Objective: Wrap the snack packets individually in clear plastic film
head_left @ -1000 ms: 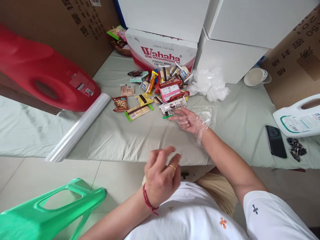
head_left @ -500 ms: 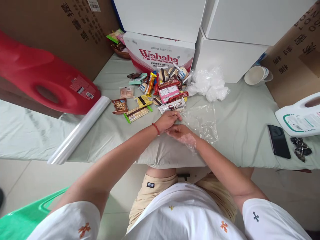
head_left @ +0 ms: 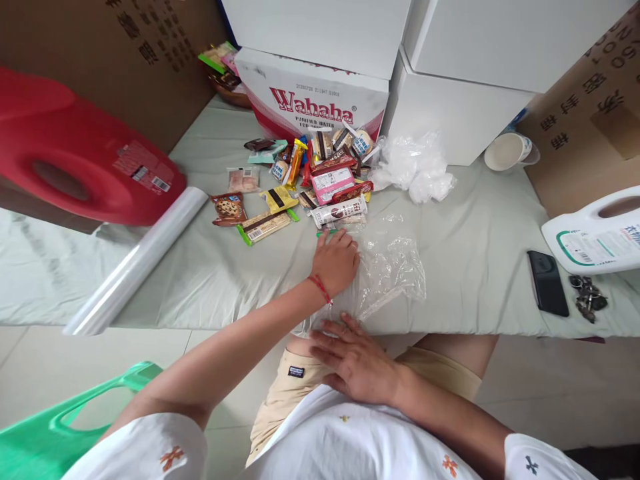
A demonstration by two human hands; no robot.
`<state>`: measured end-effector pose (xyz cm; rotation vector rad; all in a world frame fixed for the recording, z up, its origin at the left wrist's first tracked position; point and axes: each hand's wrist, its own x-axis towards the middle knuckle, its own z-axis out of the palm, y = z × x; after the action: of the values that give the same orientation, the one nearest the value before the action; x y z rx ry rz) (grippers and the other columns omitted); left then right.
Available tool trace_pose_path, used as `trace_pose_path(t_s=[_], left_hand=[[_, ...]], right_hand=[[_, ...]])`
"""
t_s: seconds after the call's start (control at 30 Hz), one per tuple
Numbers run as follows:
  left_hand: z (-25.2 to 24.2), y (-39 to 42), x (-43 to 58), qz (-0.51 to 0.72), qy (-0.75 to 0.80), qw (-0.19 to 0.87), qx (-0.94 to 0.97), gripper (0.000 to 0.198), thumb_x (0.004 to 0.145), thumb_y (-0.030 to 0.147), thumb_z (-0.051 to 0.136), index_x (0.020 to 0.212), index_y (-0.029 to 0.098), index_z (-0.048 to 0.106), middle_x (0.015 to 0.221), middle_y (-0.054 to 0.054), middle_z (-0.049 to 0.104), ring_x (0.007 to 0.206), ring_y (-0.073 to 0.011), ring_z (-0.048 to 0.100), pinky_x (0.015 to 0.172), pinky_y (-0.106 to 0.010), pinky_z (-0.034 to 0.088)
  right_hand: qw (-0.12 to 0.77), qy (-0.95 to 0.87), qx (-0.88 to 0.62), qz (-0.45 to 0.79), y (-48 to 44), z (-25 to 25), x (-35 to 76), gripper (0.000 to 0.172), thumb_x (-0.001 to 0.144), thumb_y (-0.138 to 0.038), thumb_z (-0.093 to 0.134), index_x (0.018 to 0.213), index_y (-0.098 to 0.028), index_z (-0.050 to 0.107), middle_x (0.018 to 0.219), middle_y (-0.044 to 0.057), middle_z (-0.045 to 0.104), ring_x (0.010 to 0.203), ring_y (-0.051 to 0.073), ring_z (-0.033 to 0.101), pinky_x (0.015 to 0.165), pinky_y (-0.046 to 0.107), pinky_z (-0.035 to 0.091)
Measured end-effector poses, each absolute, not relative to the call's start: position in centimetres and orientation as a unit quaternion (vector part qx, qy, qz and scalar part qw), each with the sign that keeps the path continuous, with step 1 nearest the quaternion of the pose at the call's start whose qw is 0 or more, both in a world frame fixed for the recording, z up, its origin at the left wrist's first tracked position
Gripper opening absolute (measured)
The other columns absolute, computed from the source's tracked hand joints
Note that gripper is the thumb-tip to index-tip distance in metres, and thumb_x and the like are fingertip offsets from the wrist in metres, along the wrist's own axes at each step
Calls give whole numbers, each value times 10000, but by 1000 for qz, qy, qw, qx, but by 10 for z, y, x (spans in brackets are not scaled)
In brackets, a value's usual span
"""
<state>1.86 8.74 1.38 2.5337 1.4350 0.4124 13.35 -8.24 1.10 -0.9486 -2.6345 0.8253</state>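
Note:
My left hand [head_left: 336, 259], with a red bracelet at the wrist, lies on a clear plastic sheet or bag, its fingers a little apart near the snack pile. Nearer me, my right hand [head_left: 353, 357] has its fingers spread at the table's front edge, palm down, holding nothing. The crinkled clear plastic [head_left: 393, 273] spreads out to the right of my left hand. Just beyond that hand lies a white wrapped bar [head_left: 340, 211], with a pink packet [head_left: 333, 185] behind it. A green-ended bar [head_left: 265, 227] and a brown cookie packet [head_left: 229, 209] lie to the left.
At left are a clear film roll [head_left: 140, 257] and a red jug [head_left: 95, 160]. A Wahaha box [head_left: 313, 100] stands behind the snacks, beside bunched plastic bags [head_left: 417, 167]. Farther right are a paper cup [head_left: 505, 152], a phone [head_left: 548, 283], keys [head_left: 589, 298] and a white jug [head_left: 595, 233].
My hands have separated. The right one has moved back to the table edge with its fingers spread, and the left has flattened onto the plastic. The camera view has shifted slightly.

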Motion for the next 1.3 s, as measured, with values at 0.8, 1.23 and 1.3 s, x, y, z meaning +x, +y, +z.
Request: trace_pose_path(t_s=[0.8, 1.23, 1.3], left_hand=[[-2, 37, -9, 107, 515, 115, 843, 583, 1010, 586, 426, 1555, 382, 474, 1704, -71, 323, 1564, -505, 165, 1128, -879, 71], [-1, 36, -9, 108, 523, 102, 840, 688, 999, 661, 372, 1602, 331, 397, 1708, -110, 304, 1579, -474, 158, 1144, -857, 69], [-1, 36, -8, 111, 527, 105, 836, 676, 1011, 640, 360, 1605, 319, 393, 1705, -131, 302, 1584, -461, 159, 1149, -850, 71]], right_hand=[[121, -802, -579, 87, 208, 64, 236, 393, 869, -320, 679, 1218, -147, 728, 1090, 129, 733, 973, 290, 618, 906, 373, 432], [34, -828, -560, 9, 223, 73, 200, 277, 842, -184, 648, 1112, -121, 660, 1176, 202, 658, 1100, 371, 581, 908, 438, 457], [100, -783, -608, 78, 193, 86, 210, 216, 842, -234, 669, 1041, -155, 638, 1067, 150, 681, 969, 322, 630, 808, 385, 483]])
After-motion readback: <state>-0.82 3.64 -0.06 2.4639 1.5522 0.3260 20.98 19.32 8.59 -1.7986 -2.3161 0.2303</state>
